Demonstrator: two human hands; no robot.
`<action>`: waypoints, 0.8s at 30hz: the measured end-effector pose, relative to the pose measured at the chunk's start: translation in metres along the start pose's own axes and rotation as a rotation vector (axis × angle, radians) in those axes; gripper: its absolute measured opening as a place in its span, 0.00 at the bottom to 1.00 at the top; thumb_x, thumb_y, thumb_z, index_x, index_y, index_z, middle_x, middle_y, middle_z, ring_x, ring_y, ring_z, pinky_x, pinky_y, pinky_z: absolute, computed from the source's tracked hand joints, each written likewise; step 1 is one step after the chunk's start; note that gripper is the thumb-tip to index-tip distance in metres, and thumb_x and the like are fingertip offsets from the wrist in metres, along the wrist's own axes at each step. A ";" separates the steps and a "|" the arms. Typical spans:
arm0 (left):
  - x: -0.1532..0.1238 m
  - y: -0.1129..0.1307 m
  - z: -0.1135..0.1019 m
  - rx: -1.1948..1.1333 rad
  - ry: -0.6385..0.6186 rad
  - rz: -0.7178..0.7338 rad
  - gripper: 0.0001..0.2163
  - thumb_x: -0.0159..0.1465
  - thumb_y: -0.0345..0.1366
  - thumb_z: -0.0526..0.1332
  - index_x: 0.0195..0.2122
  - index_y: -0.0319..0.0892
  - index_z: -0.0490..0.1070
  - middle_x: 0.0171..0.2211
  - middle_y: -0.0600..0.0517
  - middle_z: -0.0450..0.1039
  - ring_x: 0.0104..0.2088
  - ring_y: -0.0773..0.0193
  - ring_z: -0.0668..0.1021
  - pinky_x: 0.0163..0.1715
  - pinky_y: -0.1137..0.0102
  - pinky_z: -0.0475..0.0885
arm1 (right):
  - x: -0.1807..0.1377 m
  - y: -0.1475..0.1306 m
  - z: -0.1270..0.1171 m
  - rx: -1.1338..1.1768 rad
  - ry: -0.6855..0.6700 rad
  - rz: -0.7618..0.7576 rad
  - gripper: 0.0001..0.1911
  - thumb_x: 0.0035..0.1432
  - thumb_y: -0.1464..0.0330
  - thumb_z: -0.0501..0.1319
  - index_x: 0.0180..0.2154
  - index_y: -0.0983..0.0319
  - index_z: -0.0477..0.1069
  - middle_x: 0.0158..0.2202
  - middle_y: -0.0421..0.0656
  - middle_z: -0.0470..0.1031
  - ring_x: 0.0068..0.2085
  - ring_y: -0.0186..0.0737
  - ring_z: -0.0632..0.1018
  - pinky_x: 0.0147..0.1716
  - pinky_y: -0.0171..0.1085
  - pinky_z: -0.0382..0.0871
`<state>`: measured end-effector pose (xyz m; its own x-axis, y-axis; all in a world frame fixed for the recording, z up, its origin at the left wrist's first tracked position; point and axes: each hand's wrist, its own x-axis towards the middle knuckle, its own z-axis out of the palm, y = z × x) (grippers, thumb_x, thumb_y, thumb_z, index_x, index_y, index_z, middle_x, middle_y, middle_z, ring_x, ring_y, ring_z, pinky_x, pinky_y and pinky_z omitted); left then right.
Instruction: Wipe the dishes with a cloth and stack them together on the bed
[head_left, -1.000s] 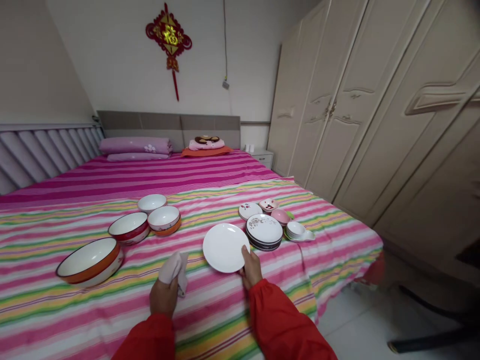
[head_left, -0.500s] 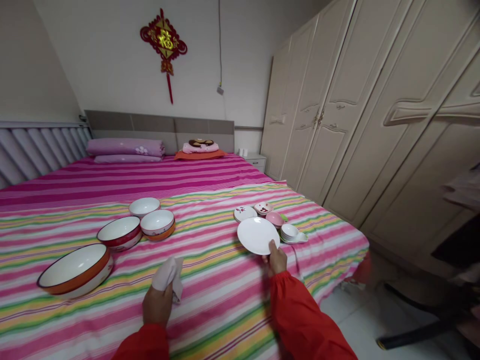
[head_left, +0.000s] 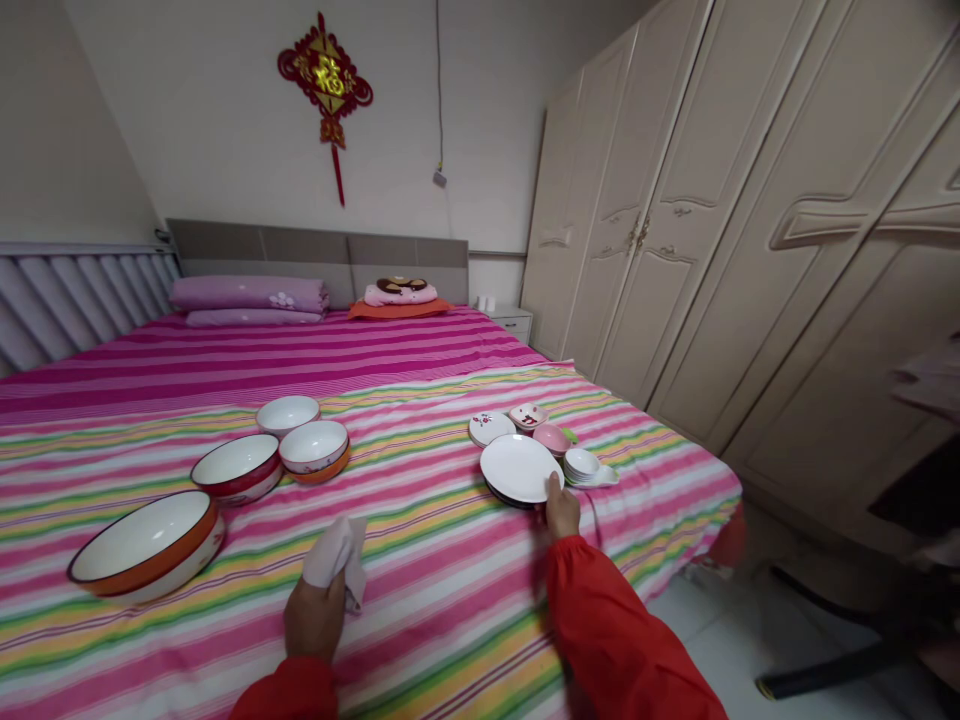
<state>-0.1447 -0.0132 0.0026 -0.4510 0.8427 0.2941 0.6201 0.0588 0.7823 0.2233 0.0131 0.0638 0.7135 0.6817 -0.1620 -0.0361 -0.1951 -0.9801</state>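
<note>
My right hand grips the near right rim of a white plate, thumb on top. A dark edge shows beneath the plate; what it belongs to is hard to make out. Around it are a small flowered plate, a patterned dish, a pink bowl and a stack of small white bowls. My left hand is closed around a crumpled pale cloth above the striped sheet. Left of it stand a large orange-banded bowl, a red bowl and stacked smaller bowls.
The striped sheet covers the near part of the bed. Folded purple bedding lies by the headboard. A wardrobe lines the right side, and a small cabinet stands beyond the bed.
My right hand has lowered the white plate slightly and shifted it a little to the right; a dark edge now shows under it. My left hand with the cloth has hardly moved.
</note>
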 end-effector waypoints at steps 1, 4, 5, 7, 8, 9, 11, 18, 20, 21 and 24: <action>0.000 0.001 0.000 -0.002 -0.002 -0.006 0.08 0.54 0.39 0.58 0.27 0.43 0.73 0.22 0.50 0.71 0.24 0.58 0.73 0.24 0.68 0.66 | 0.003 0.000 -0.001 -0.073 0.025 -0.018 0.25 0.61 0.53 0.52 0.15 0.56 0.62 0.10 0.43 0.65 0.17 0.44 0.72 0.18 0.39 0.59; -0.001 0.002 -0.001 -0.002 -0.029 -0.026 0.07 0.54 0.39 0.57 0.25 0.44 0.72 0.20 0.51 0.69 0.23 0.59 0.72 0.23 0.68 0.65 | 0.013 -0.002 0.000 -0.246 0.099 -0.069 0.28 0.62 0.56 0.49 0.12 0.55 0.61 0.10 0.46 0.66 0.23 0.48 0.75 0.23 0.39 0.61; -0.001 0.002 -0.001 -0.003 -0.037 -0.030 0.07 0.54 0.39 0.57 0.24 0.44 0.71 0.19 0.52 0.69 0.22 0.60 0.72 0.23 0.68 0.65 | 0.016 -0.003 0.001 -0.275 0.114 -0.080 0.28 0.62 0.56 0.49 0.11 0.55 0.60 0.11 0.46 0.67 0.25 0.49 0.76 0.24 0.39 0.62; -0.001 0.002 -0.001 -0.006 -0.036 -0.020 0.07 0.54 0.40 0.57 0.25 0.44 0.72 0.19 0.52 0.69 0.22 0.60 0.72 0.23 0.69 0.64 | 0.022 -0.005 0.003 -0.297 0.130 -0.088 0.28 0.62 0.57 0.50 0.11 0.55 0.59 0.12 0.47 0.68 0.28 0.50 0.77 0.27 0.39 0.62; -0.001 0.002 -0.001 -0.009 -0.024 -0.005 0.08 0.54 0.40 0.57 0.26 0.43 0.73 0.20 0.51 0.70 0.23 0.60 0.72 0.23 0.68 0.65 | 0.024 -0.005 0.003 -0.298 0.137 -0.088 0.27 0.62 0.57 0.51 0.11 0.55 0.58 0.14 0.48 0.69 0.30 0.51 0.77 0.27 0.39 0.62; -0.002 0.001 0.000 -0.010 -0.012 0.014 0.08 0.54 0.40 0.57 0.27 0.43 0.73 0.21 0.50 0.71 0.24 0.59 0.73 0.23 0.68 0.65 | 0.025 -0.006 0.003 -0.300 0.145 -0.090 0.27 0.61 0.57 0.52 0.12 0.55 0.57 0.15 0.48 0.70 0.31 0.51 0.77 0.28 0.39 0.62; -0.002 -0.001 0.001 -0.012 -0.003 0.041 0.08 0.55 0.40 0.57 0.28 0.43 0.74 0.23 0.50 0.72 0.24 0.59 0.74 0.24 0.68 0.65 | 0.023 -0.003 0.002 -0.303 0.159 -0.088 0.26 0.62 0.56 0.51 0.12 0.55 0.57 0.16 0.49 0.71 0.32 0.51 0.77 0.29 0.39 0.62; -0.005 -0.003 0.002 -0.046 0.007 0.041 0.10 0.55 0.40 0.57 0.28 0.42 0.75 0.22 0.50 0.74 0.23 0.59 0.75 0.23 0.68 0.68 | -0.035 0.020 0.028 0.082 0.081 -0.292 0.28 0.57 0.45 0.52 0.16 0.55 0.53 0.12 0.36 0.59 0.20 0.37 0.64 0.20 0.36 0.57; -0.006 -0.001 0.002 -0.070 0.020 0.065 0.11 0.55 0.40 0.56 0.31 0.41 0.77 0.23 0.49 0.75 0.24 0.59 0.77 0.24 0.68 0.70 | -0.055 0.017 0.049 0.150 -0.136 -0.335 0.29 0.51 0.43 0.57 0.15 0.56 0.53 0.11 0.34 0.55 0.18 0.33 0.60 0.18 0.35 0.54; -0.007 0.000 0.002 -0.089 0.010 0.068 0.12 0.55 0.40 0.56 0.32 0.41 0.77 0.23 0.50 0.75 0.23 0.60 0.77 0.23 0.68 0.70 | -0.063 0.013 0.061 0.154 -0.265 -0.325 0.30 0.49 0.42 0.59 0.14 0.57 0.54 0.11 0.33 0.54 0.17 0.32 0.58 0.17 0.34 0.53; -0.010 0.001 0.003 -0.179 -0.060 0.068 0.14 0.56 0.40 0.55 0.35 0.41 0.78 0.21 0.51 0.75 0.21 0.61 0.77 0.21 0.69 0.72 | -0.082 -0.004 0.105 0.135 -0.583 -0.260 0.30 0.45 0.42 0.61 0.14 0.59 0.58 0.10 0.33 0.56 0.14 0.30 0.58 0.15 0.33 0.51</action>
<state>-0.1382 -0.0201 -0.0011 -0.3695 0.8721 0.3209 0.5216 -0.0912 0.8483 0.0919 0.0319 0.0685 0.2158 0.9728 0.0837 -0.0286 0.0920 -0.9953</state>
